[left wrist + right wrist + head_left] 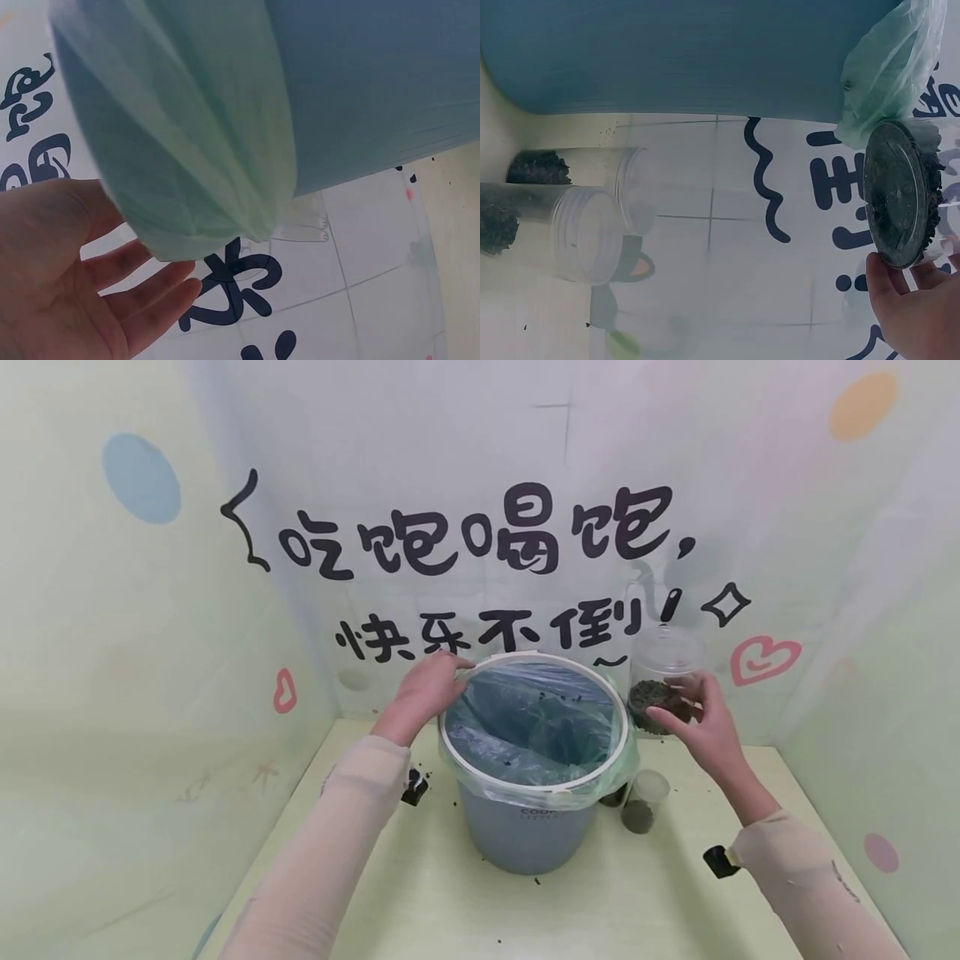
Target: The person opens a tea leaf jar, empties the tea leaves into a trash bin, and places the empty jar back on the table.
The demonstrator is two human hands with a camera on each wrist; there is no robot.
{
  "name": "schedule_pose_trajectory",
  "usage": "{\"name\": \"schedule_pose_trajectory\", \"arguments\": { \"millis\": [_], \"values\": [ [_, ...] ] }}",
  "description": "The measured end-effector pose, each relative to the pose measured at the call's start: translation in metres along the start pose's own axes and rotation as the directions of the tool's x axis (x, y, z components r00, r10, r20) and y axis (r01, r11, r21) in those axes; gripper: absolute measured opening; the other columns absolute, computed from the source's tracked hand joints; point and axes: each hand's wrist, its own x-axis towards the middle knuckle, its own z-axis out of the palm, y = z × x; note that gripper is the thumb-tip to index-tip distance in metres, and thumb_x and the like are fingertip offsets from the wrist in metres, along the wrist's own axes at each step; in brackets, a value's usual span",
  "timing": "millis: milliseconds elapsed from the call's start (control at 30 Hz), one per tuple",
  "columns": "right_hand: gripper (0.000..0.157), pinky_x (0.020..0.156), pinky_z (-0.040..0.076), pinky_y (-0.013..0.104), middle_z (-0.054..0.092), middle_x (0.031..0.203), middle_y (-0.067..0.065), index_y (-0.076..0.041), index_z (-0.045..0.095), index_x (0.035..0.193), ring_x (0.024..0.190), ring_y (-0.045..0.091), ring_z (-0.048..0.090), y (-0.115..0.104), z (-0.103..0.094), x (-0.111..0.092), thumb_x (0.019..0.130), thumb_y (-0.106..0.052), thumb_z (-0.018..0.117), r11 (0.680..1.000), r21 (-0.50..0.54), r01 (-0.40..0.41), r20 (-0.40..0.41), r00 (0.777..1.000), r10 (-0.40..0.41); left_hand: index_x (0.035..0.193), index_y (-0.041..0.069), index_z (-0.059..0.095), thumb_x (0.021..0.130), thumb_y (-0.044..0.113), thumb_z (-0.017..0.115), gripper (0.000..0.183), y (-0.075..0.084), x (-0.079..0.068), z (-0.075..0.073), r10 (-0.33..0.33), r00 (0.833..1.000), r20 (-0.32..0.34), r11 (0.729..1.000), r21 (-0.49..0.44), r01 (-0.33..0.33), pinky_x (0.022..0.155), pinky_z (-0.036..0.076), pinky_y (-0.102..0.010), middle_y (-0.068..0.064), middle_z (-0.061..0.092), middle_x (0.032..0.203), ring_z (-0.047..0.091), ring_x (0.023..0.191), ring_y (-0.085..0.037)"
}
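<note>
A blue-grey trash bin point(525, 835) with a white rim stands on the table, lined with a thin green plastic bag point(491, 760). At the bin's far left rim, my left hand point(431, 685) grips the edge; in the left wrist view its fingers lie beside the bag's overhang, thumb partly hidden. To the right of the bin, my right hand point(705, 718) holds a clear plastic jar point(667, 652) off the table. Dark crumbly bits point(652, 703) fill its lower part. The right wrist view shows the jar's round base point(892, 195) close to the bag, fingertips around its side.
Two more clear jars with dark bits stand right of the bin: a nearer jar point(647, 797) and one mostly behind the bin point(585, 169). Dark crumbs are scattered over the table point(420, 893) and inside the bag. Printed fabric walls point(480, 460) enclose the back and sides.
</note>
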Motion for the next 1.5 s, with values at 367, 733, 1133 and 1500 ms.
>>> {"name": "schedule_pose_trajectory", "arguments": {
  "millis": [367, 733, 1133, 1500],
  "values": [
    [0.061, 0.087, 0.040, 0.010, 0.054, 0.131, 0.011, -0.005, 0.037, 0.139, 0.102, -0.005, 0.050, -0.012, -0.007, 0.002, 0.092, -0.022, 0.072, 0.999, -0.043, 0.012, 0.020, 1.000, -0.011, 0.140, 0.020, 0.059, 0.098, 0.022, 0.062, 0.042, 0.010, -0.003, -0.010, 0.055, 0.998, 0.005, 0.997, 0.046, -0.056, 0.097, 0.054, -0.048, -0.010, 0.056, 0.143, 0.054, 0.131, -0.031],
    [0.079, 0.084, 0.041, 0.011, 0.053, 0.140, 0.017, -0.015, 0.029, 0.152, 0.111, -0.001, 0.049, -0.033, -0.009, 0.005, 0.089, -0.025, 0.075, 0.995, -0.095, 0.028, 0.035, 0.999, -0.024, 0.139, 0.020, 0.059, 0.098, 0.024, 0.063, 0.042, 0.027, -0.011, -0.021, 0.124, 0.992, -0.022, 0.992, -0.022, -0.125, 0.106, 0.048, -0.050, -0.007, 0.054, 0.147, 0.051, 0.135, -0.030],
    [0.083, 0.080, 0.043, 0.008, 0.056, 0.131, 0.018, -0.016, 0.031, 0.151, 0.105, 0.011, 0.052, -0.054, 0.001, 0.008, 0.084, -0.019, 0.081, 0.987, -0.116, 0.110, 0.082, 0.992, -0.101, 0.140, 0.019, 0.058, 0.099, 0.026, 0.062, 0.042, 0.041, -0.022, -0.029, 0.230, 0.972, -0.044, 0.965, -0.121, -0.234, 0.113, 0.043, -0.046, -0.006, 0.056, 0.146, 0.052, 0.135, -0.027],
    [0.090, 0.089, 0.043, 0.034, 0.058, 0.135, 0.017, -0.021, 0.030, 0.153, 0.115, 0.029, 0.055, -0.073, 0.018, 0.010, 0.081, -0.016, 0.083, 0.969, -0.110, 0.222, 0.142, 0.968, -0.205, 0.144, 0.017, 0.053, 0.099, 0.032, 0.062, 0.048, 0.059, -0.034, -0.036, 0.335, 0.940, -0.067, 0.897, -0.282, -0.340, 0.113, 0.043, -0.043, -0.003, 0.054, 0.148, 0.053, 0.134, -0.025]
  ]
}}
